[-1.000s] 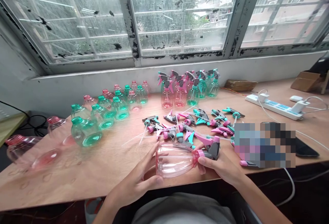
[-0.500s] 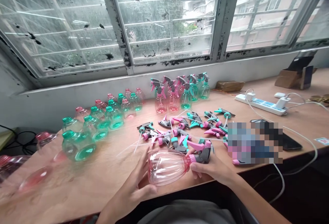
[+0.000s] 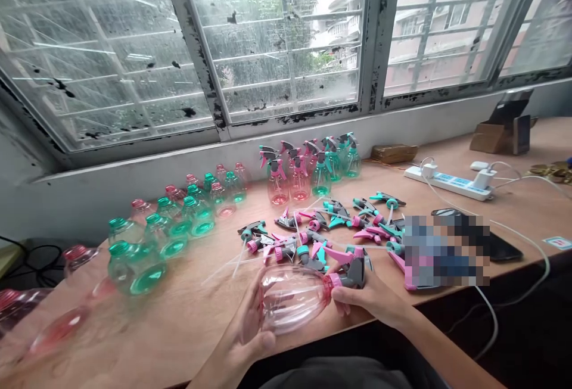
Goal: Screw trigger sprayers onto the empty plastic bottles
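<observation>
A clear pink spray bottle lies sideways between my hands at the table's front edge. Its grey-and-pink trigger head sits at the neck, pointing right. My left hand is closed around the bottle's base, thumb in front and fingers partly hidden behind. At the pink collar, my right hand grips with thumb and fingers. Just beyond the bottle lies a pile of loose trigger heads in pink, teal and grey, with thin white tubes.
Several headless green bottles and pink bottles stand on the left. Bottles with trigger heads stand at the back, by the window wall. To the right are a white power strip, a dark phone and cables.
The bottle and both hands are slightly lower in view. My left hand sits a little closer around the base. The bottle is still held at both ends.
</observation>
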Demonstrator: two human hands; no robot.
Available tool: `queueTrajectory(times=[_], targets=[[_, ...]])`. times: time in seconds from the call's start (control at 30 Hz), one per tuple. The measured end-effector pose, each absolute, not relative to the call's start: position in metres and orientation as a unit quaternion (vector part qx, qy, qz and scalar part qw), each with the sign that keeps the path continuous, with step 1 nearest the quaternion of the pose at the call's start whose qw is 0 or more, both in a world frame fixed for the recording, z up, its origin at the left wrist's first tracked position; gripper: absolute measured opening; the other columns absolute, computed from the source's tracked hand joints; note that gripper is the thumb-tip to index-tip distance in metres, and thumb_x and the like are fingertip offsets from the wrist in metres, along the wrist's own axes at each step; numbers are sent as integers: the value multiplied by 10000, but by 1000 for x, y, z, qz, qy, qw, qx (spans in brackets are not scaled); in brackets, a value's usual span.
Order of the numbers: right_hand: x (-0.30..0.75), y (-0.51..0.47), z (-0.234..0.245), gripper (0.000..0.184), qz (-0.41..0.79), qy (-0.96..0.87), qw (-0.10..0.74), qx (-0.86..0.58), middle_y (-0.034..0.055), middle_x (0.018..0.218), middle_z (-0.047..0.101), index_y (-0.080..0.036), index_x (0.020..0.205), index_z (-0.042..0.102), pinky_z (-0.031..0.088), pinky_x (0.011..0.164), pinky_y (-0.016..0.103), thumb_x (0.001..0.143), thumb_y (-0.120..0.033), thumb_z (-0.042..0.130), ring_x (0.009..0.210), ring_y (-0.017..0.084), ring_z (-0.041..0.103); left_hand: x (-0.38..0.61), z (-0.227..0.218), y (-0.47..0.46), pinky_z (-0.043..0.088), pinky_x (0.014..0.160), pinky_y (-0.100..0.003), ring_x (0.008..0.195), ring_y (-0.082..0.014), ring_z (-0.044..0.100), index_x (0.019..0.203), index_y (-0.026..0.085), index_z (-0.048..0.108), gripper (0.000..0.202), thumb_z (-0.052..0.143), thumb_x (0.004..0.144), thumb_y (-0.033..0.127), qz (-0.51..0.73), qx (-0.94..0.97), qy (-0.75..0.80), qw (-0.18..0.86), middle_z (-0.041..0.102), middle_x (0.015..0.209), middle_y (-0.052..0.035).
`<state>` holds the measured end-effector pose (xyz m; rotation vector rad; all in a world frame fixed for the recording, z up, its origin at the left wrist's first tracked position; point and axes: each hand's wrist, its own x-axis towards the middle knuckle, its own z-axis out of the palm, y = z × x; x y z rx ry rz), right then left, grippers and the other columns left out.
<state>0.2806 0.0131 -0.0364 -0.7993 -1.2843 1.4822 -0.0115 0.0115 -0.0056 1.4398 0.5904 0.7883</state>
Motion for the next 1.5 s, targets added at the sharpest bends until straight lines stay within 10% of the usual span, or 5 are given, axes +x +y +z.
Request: queueTrajectory(times=[0.2,0.37,0.53,1.2,1.5], targets=[[282,15,-38,338,589,-518,527,-327,-24,564,699,-193,905,613,464,533,257,875,-462,815,502,142,598,-12,-14,11,169,1307,-532,1608,-344,166,1632,451,150,908,732,935,413,307,679,303,594,122,1767,-14],[283,15,-40,348,596,-520,516,-327,-34,596,695,-194,955,620,461,539,243,859,-452,835,521,137,610,-14,-15,8,252,1284,-522,1608,-342,173,1624,497,53,830,610,1011,451,313,684,323,574,32,1777,6],[283,13,-38,373,590,-529,503,-344,-37,589,684,-188,924,651,487,561,255,804,-456,881,547,143,615,-20,-12,7,19,1310,-541,1620,-340,-47,1641,442,-15,1033,722,920,504,278,736,339,516,26,1776,17],[281,13,-36,405,597,-521,494,-358,-41,596,692,-171,946,665,473,546,247,748,-415,921,531,125,602,-19,-9,12,103,1309,-564,1619,-357,90,1634,380,251,804,673,958,478,302,679,316,589,138,1766,-13],[280,13,-32,360,602,-531,485,-348,-34,614,676,-167,875,660,469,541,228,792,-435,886,546,117,601,-19,-12,10,52,1316,-510,1630,-293,9,1622,512,59,886,666,986,400,292,731,317,529,29,1774,51]])
